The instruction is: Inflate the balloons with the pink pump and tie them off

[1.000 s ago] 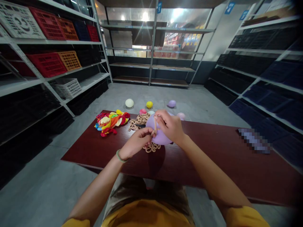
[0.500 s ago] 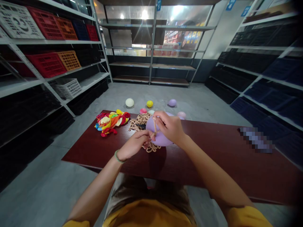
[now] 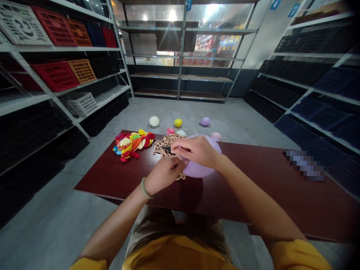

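Note:
A purple inflated balloon (image 3: 206,159) sits over the middle of the dark red table (image 3: 247,183), partly behind my hands. My left hand (image 3: 165,170) is closed at the balloon's near left side, pinching a thin beige strand. Just above it, my right hand (image 3: 197,150) is closed on the same strand, its fingertips pointing left. Beige cord (image 3: 165,141) lies heaped behind and under the hands, with a black object (image 3: 166,149) on it, mostly hidden. Left of the heap is a pile of colourful uninflated balloons (image 3: 132,144).
Several balloons, among them a white one (image 3: 154,121), a yellow one (image 3: 178,122) and a purple one (image 3: 205,121), rest on the floor beyond the table. A blurred flat item (image 3: 305,165) lies at the table's right. Shelves with crates (image 3: 56,75) stand around.
My right hand has moved left and slightly down, towards my left hand. My left hand has turned, its back now upward. The purple balloon has shifted slightly right.

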`<move>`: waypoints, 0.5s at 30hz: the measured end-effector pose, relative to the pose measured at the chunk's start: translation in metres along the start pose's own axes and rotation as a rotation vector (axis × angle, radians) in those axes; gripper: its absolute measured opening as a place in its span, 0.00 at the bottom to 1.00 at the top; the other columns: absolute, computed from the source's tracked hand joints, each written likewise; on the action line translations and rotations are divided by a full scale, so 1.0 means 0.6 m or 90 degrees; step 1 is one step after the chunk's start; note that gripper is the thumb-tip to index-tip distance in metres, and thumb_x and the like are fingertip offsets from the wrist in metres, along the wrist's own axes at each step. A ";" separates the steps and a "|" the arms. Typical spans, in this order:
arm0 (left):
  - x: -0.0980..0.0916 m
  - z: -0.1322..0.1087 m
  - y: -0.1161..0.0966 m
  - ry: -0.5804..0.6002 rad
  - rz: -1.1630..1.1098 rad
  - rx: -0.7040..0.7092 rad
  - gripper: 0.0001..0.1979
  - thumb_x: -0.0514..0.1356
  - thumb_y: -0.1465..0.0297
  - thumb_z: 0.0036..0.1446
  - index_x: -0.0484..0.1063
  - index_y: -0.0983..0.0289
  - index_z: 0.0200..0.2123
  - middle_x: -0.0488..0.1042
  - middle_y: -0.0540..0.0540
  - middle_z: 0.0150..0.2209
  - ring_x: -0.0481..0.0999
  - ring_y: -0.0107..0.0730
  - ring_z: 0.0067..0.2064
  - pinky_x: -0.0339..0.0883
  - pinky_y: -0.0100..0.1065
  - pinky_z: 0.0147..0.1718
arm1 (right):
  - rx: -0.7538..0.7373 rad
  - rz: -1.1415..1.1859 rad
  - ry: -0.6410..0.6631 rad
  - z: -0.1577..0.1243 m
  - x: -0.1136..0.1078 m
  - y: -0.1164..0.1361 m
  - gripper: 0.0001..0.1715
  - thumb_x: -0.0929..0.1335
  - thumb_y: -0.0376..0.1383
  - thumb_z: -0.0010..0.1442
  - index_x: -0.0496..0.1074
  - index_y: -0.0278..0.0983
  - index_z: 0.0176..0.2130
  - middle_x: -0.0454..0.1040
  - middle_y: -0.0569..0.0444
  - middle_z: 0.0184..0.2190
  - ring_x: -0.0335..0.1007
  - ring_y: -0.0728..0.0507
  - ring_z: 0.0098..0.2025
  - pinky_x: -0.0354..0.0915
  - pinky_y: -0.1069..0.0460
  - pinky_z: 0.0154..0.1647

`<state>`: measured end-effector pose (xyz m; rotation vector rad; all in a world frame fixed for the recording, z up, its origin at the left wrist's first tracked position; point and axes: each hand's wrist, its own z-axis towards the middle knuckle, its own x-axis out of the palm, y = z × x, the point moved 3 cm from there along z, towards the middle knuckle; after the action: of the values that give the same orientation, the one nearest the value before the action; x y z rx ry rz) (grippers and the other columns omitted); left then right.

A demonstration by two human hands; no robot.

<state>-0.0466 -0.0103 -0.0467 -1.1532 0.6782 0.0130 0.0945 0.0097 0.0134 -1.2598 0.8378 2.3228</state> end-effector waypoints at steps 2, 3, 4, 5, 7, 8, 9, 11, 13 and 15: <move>0.001 -0.003 0.004 0.006 -0.041 -0.023 0.22 0.53 0.60 0.66 0.69 0.64 0.21 0.70 0.51 0.22 0.66 0.29 0.26 0.57 0.32 0.29 | 0.003 0.045 0.020 0.005 -0.005 0.001 0.08 0.64 0.37 0.69 0.74 0.45 0.43 0.80 0.62 0.38 0.74 0.50 0.34 0.63 0.54 0.36; 0.001 -0.004 0.008 0.010 -0.083 -0.046 0.22 0.52 0.60 0.66 0.70 0.64 0.22 0.70 0.51 0.22 0.67 0.29 0.26 0.58 0.32 0.30 | 0.015 0.063 0.020 0.006 -0.008 -0.001 0.08 0.64 0.37 0.69 0.73 0.45 0.44 0.80 0.61 0.39 0.74 0.50 0.36 0.64 0.54 0.37; 0.001 -0.005 0.012 0.015 -0.130 -0.072 0.23 0.51 0.59 0.66 0.71 0.64 0.23 0.69 0.51 0.22 0.68 0.29 0.26 0.59 0.31 0.30 | 0.032 0.077 0.015 0.005 -0.011 -0.004 0.09 0.64 0.37 0.69 0.73 0.44 0.46 0.80 0.60 0.39 0.74 0.49 0.36 0.64 0.54 0.37; 0.000 -0.005 0.016 0.016 -0.176 -0.096 0.23 0.51 0.59 0.66 0.71 0.64 0.22 0.68 0.50 0.21 0.67 0.29 0.24 0.60 0.31 0.29 | 0.049 0.088 0.013 0.004 -0.014 -0.007 0.11 0.62 0.38 0.70 0.73 0.44 0.47 0.80 0.59 0.38 0.74 0.49 0.35 0.65 0.54 0.37; -0.002 -0.005 0.021 0.012 -0.248 -0.124 0.24 0.51 0.57 0.66 0.70 0.64 0.22 0.66 0.49 0.20 0.65 0.27 0.23 0.60 0.31 0.27 | 0.077 0.094 0.020 -0.001 -0.020 -0.013 0.15 0.59 0.40 0.72 0.73 0.42 0.47 0.79 0.58 0.35 0.74 0.49 0.33 0.65 0.53 0.35; -0.004 -0.005 0.022 0.009 -0.275 -0.128 0.24 0.52 0.57 0.65 0.70 0.64 0.22 0.66 0.49 0.20 0.65 0.27 0.23 0.60 0.31 0.27 | 0.086 0.088 0.028 -0.005 -0.024 -0.015 0.17 0.58 0.40 0.73 0.73 0.42 0.47 0.79 0.58 0.34 0.74 0.48 0.33 0.65 0.53 0.35; -0.005 -0.004 0.022 0.008 -0.299 -0.128 0.24 0.53 0.57 0.65 0.71 0.65 0.22 0.66 0.49 0.21 0.64 0.27 0.23 0.60 0.31 0.26 | 0.088 0.076 0.033 -0.008 -0.028 -0.016 0.18 0.57 0.40 0.73 0.74 0.42 0.46 0.79 0.57 0.34 0.74 0.48 0.33 0.65 0.53 0.35; -0.006 -0.002 0.022 0.007 -0.339 -0.125 0.23 0.54 0.56 0.64 0.72 0.65 0.22 0.65 0.49 0.21 0.64 0.27 0.23 0.60 0.30 0.25 | 0.069 0.044 0.043 -0.014 -0.037 -0.013 0.16 0.58 0.39 0.72 0.74 0.42 0.44 0.79 0.57 0.36 0.75 0.47 0.36 0.66 0.52 0.37; -0.008 -0.001 0.022 0.002 -0.365 -0.126 0.23 0.55 0.56 0.63 0.72 0.65 0.23 0.64 0.49 0.21 0.63 0.27 0.23 0.59 0.30 0.24 | 0.031 0.011 0.062 -0.019 -0.045 -0.006 0.09 0.64 0.38 0.69 0.74 0.43 0.42 0.79 0.57 0.37 0.75 0.45 0.39 0.67 0.51 0.39; -0.009 0.001 0.024 -0.009 -0.369 -0.126 0.23 0.56 0.55 0.63 0.72 0.65 0.22 0.63 0.49 0.21 0.63 0.27 0.22 0.60 0.31 0.24 | 0.002 -0.009 0.083 -0.024 -0.050 -0.002 0.04 0.68 0.38 0.66 0.75 0.45 0.41 0.78 0.58 0.38 0.75 0.44 0.41 0.68 0.50 0.41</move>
<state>-0.0557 -0.0019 -0.0557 -1.5055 0.3140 -0.4095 0.1201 -0.0002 0.0323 -1.4243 0.8711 2.2469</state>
